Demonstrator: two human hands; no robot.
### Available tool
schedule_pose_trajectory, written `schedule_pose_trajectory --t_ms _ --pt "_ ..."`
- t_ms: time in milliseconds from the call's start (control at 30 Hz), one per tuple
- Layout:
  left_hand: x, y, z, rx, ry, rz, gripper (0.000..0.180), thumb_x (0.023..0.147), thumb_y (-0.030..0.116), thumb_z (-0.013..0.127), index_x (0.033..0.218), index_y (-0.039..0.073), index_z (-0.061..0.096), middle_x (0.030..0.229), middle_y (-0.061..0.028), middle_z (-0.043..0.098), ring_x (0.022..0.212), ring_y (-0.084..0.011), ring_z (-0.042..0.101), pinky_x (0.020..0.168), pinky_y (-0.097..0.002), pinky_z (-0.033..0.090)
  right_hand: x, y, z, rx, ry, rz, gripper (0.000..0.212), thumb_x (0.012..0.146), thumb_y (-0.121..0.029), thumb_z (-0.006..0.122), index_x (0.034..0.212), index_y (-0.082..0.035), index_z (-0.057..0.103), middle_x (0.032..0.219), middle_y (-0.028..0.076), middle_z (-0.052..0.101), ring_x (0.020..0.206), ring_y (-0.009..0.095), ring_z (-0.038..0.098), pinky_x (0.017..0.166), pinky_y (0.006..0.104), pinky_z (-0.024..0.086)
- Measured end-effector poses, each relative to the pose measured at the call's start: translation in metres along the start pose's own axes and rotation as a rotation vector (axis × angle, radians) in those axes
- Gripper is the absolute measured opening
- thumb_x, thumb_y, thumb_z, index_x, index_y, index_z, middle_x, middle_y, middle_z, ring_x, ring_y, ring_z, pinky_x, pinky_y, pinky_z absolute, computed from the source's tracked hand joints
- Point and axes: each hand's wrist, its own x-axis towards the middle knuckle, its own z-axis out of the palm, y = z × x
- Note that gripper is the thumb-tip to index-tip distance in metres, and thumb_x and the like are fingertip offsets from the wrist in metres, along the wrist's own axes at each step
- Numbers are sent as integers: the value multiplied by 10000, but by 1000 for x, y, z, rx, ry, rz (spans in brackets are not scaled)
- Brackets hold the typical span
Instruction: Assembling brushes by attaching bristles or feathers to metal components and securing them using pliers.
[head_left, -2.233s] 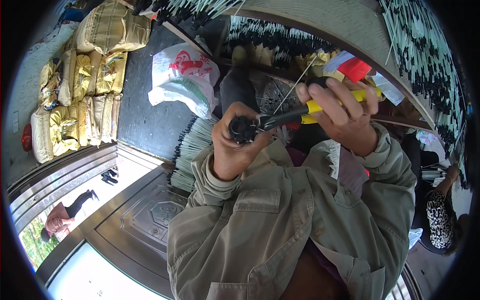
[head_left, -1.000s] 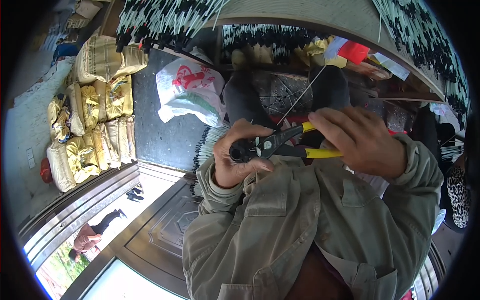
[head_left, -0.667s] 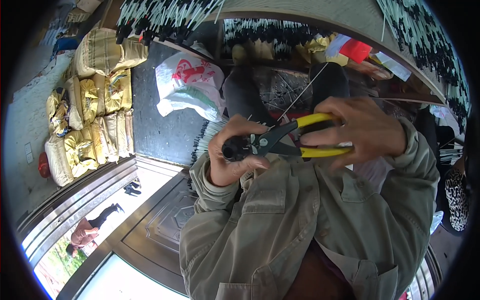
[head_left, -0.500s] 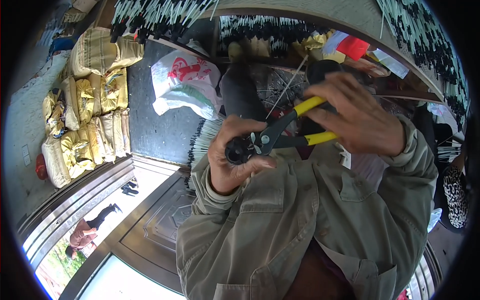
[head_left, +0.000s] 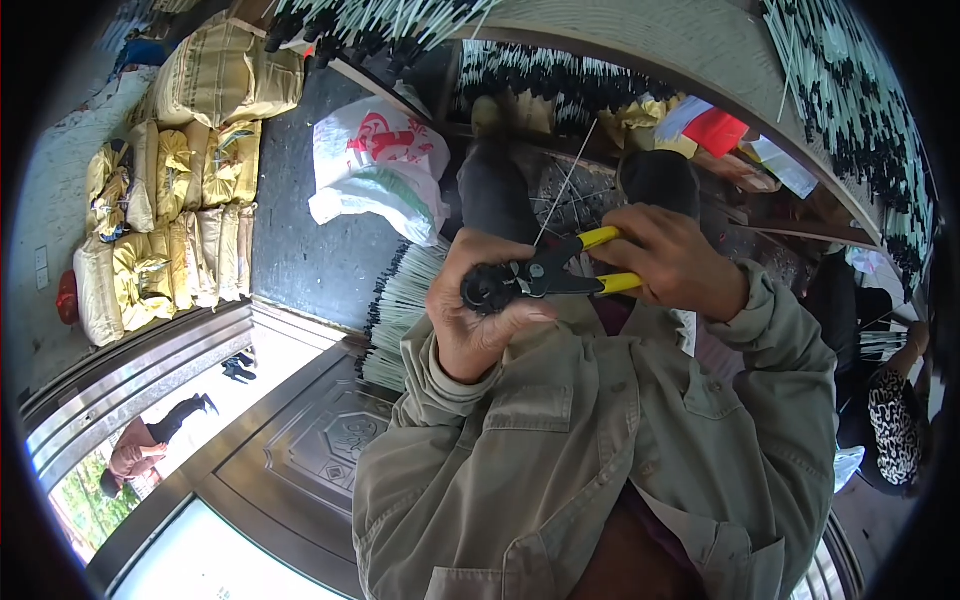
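Two of my hands meet at one black ridged fitting [head_left: 485,291]. It sits in my left hand [head_left: 462,337], thumb and fingers wrapped round it, its round end turned up toward me. My right hand [head_left: 675,262] grasps the yellow handles [head_left: 600,238] of the pliers [head_left: 540,273], whose dark nose reaches left to the fitting's right side; whether it bites or merely rests there, I cannot tell. What has just changed is my right hand: half a second ago its fingers were blurred and looser about the handles, and now they curl round the ends, which look less widely spread. I judge that the tool is under firmer control, while the fitting has stayed in my left grasp. Farther off, a thin pale rod [head_left: 567,183] slants between my legs [head_left: 496,190]; left of them lies a white bag [head_left: 378,160].
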Motion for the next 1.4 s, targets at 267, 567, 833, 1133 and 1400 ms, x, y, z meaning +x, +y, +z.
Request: schedule_pose_trajectory --t_ms 267,567,833,1133,1400 --pt "1 5 2 -6 57 -5 490 568 247 828 907 -13 589 821 -64 562 735 -145 509 674 -252 398 2 8 -1 -104 -51 -28 243 634 -91 654 794 -13 490 881 127 494 705 281 552 600 358 452" --pt "-3 -7 -11 -203 -117 -88 518 546 223 844 913 -20 572 813 -54 556 723 -136 505 667 -253 391 55 1 -86 648 -823 469 271 828 -255 609 937 -47 474 670 55 631 519 146 622 460 262 451" --pt "-3 -21 -14 -209 -121 -46 575 528 319 837 898 -16 551 813 -50 555 725 -135 486 663 -263 381 50 -3 -87 495 -755 364 247 855 -252 568 948 -52 456 623 92 576 560 246 603 488 350 410" --pt "1 -14 -9 -182 -1 -48 569 586 406 793 876 -21 554 802 -72 582 691 -134 492 631 -261 374 5 -13 3 745 -432 405 221 836 -142 559 991 -43 437 783 161 551 669 380 557 566 411 421" --pt "0 -12 -2 -107 78 -8 597 658 502 714 887 -25 550 817 -78 577 673 -123 486 642 -248 379 -6 -28 67 621 27 267 261 776 -88 572 997 -26 448 790 140 560 666 333 597 587 388 456"
